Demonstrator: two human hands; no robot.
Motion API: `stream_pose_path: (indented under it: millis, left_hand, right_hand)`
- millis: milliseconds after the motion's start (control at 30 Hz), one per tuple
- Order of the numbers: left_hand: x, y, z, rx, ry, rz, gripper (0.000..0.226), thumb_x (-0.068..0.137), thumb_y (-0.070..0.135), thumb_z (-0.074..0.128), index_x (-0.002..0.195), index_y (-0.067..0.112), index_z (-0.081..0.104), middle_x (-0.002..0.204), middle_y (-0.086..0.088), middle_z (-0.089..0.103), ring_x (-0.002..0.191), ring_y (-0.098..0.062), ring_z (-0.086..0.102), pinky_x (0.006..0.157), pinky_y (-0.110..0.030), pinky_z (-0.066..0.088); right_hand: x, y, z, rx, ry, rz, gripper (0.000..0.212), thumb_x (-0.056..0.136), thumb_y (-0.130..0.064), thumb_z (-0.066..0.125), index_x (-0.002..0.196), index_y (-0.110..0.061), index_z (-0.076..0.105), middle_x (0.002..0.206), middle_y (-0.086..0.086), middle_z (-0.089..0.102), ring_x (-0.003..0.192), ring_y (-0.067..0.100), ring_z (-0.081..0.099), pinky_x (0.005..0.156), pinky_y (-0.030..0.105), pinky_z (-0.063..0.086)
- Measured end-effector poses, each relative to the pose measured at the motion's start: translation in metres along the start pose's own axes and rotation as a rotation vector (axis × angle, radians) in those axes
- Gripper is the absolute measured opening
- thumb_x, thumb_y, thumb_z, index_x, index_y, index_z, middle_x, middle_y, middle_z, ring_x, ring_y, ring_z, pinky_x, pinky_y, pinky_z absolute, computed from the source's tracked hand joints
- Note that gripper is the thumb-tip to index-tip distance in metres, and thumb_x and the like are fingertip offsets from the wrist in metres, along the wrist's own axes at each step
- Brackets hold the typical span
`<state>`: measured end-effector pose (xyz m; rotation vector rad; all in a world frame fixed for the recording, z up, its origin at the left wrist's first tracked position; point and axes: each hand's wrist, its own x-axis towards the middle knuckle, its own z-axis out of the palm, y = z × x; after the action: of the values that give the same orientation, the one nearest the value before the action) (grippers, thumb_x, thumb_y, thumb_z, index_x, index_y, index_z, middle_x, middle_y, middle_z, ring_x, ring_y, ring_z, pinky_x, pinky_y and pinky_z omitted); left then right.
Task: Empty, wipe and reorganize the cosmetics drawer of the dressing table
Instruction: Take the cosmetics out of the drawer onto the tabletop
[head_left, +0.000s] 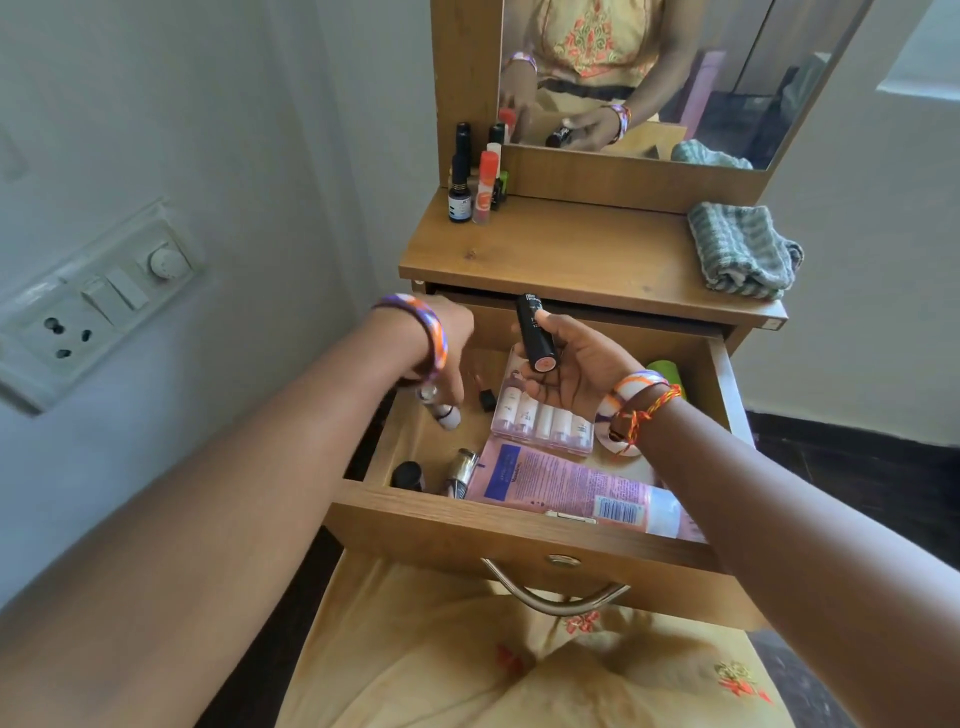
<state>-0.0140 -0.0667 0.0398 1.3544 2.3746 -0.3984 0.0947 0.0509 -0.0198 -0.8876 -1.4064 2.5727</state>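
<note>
Lipstick in right hand stands near-upright, base toward camera.

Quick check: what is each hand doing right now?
Left hand: fingers curled round a small white bottle in the drawer.
Right hand: holding a black lipstick tube.

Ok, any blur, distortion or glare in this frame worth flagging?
Head view: wide-angle bending bows the wall and switch plate; left hand is motion-blurred above the drawer, right hand and black tube sharper; soft daylight, no harsh glare.
</note>
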Motion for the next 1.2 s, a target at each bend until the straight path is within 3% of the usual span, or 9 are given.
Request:
stream_pose_path:
  millis: [100,267,433,567,667,767,933,1100,1200]
  left_hand:
    - [0.005,-0.02,-0.018,-0.256,0.025,0.024,0.021,0.071,0.025,0.073,0.081,0.007,0.07,0.086,-0.009,0.07,0.068,-0.016,0.057,0.061,-0.026,0.049]
    - [0.005,-0.039,-0.04,-0.604,0.163,0.099,0.018,0.078,0.008,0.068,0.096,0.007,0.068,0.087,-0.004,0.064,0.075,-0.017,0.061,0.067,-0.024,0.052]
    - [0.018,-0.051,-0.05,-0.753,0.468,0.131,0.025,0.076,0.003,0.068,0.099,0.014,0.066,0.088,0.001,0.063,0.075,-0.006,0.058,0.064,-0.015,0.051]
    - [0.038,-0.053,-0.053,-0.817,0.674,0.067,0.034,0.072,0.003,0.073,0.104,0.008,0.065,0.098,-0.007,0.067,0.089,-0.018,0.063,0.084,-0.031,0.053]
    - [0.056,-0.054,-0.051,-0.818,0.767,0.016,0.032,0.073,0.004,0.073,0.104,0.008,0.064,0.1,-0.008,0.067,0.087,-0.018,0.062,0.077,-0.025,0.05]
    - [0.071,-0.054,-0.049,-0.836,0.852,-0.015,0.031,0.076,0.007,0.072,0.106,0.006,0.064,0.101,-0.009,0.067,0.086,-0.014,0.059,0.076,-0.021,0.047]
    - [0.09,-0.056,-0.047,-0.871,0.981,-0.08,0.032,0.079,0.011,0.07,0.109,0.006,0.062,0.106,-0.009,0.067,0.085,-0.012,0.057,0.074,-0.017,0.044]
    - [0.101,-0.057,-0.042,-0.954,1.056,-0.132,0.044,0.081,0.011,0.069,0.122,0.007,0.053,0.113,-0.01,0.065,0.085,-0.012,0.056,0.076,-0.019,0.046]
    - [0.105,-0.057,-0.04,-0.971,1.1,-0.142,0.05,0.08,0.009,0.069,0.126,0.008,0.048,0.113,-0.011,0.065,0.085,-0.011,0.056,0.076,-0.019,0.046]
  right_hand:
    - [0.001,-0.004,0.0,-0.009,-0.007,-0.005,0.022,0.093,-0.032,0.049,0.094,-0.013,0.06,0.074,0.003,0.061,0.046,0.008,0.06,0.05,0.02,0.052]
    - [0.005,-0.017,0.002,0.002,0.022,-0.036,0.018,0.092,-0.028,0.053,0.094,-0.01,0.056,0.072,0.005,0.055,0.043,0.009,0.052,0.043,0.018,0.049]
    - [0.008,-0.043,0.009,-0.512,0.184,-0.234,0.008,0.084,-0.016,0.065,0.078,-0.015,0.06,0.062,0.002,0.043,0.042,0.007,0.04,0.039,0.017,0.033]
    - [0.018,-0.074,0.019,-0.768,0.339,-0.396,0.018,0.074,-0.009,0.073,0.081,-0.019,0.06,0.073,-0.003,0.057,0.055,0.003,0.05,0.046,0.013,0.04]
    - [0.033,-0.091,0.024,-0.899,0.407,-0.45,0.019,0.07,-0.013,0.075,0.086,-0.013,0.065,0.081,0.003,0.062,0.069,0.012,0.053,0.059,0.021,0.046]
    - [0.046,-0.103,0.034,-1.08,0.439,-0.48,0.019,0.071,-0.015,0.075,0.082,-0.011,0.061,0.068,-0.004,0.053,0.063,0.008,0.049,0.051,0.016,0.04]
    - [0.072,-0.107,0.051,-1.075,0.428,-0.475,0.024,0.074,-0.015,0.074,0.095,-0.006,0.065,0.076,-0.001,0.055,0.062,0.007,0.048,0.05,0.013,0.038]
    - [0.092,-0.102,0.06,-1.015,0.466,-0.53,0.034,0.076,-0.016,0.073,0.108,-0.006,0.064,0.105,0.009,0.066,0.084,0.015,0.055,0.059,0.015,0.043]
    - [0.096,-0.095,0.059,-0.985,0.505,-0.579,0.032,0.075,-0.015,0.072,0.107,-0.008,0.066,0.108,0.007,0.066,0.087,0.014,0.054,0.06,0.014,0.042]
